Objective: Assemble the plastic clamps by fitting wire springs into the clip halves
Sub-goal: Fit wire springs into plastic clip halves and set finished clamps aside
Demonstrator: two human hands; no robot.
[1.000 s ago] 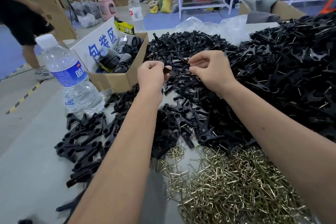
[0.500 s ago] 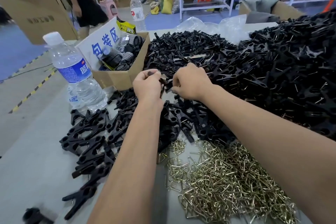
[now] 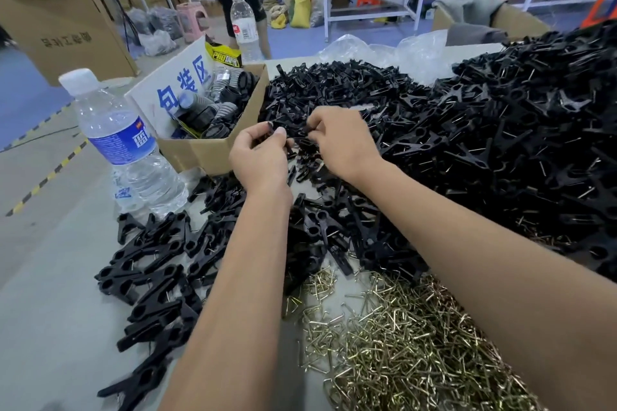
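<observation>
Head view: both hands meet over the black pile — the left hand (image 3: 258, 157) pinches a black clip half (image 3: 271, 129) between thumb and curled fingers, the right hand (image 3: 340, 140) curls round another black piece, mostly hidden. Brass wire springs (image 3: 400, 344) lie nearer. The cardboard box (image 3: 213, 147) holds dark ribbed parts.

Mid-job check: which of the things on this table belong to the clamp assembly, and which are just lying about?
In the job: left hand and right hand, both gripping a black clip piece; clip halves heap; wire springs; finished clamps.

Lying about: near water bottle; far bottle; cardboard box; plastic bags.
</observation>
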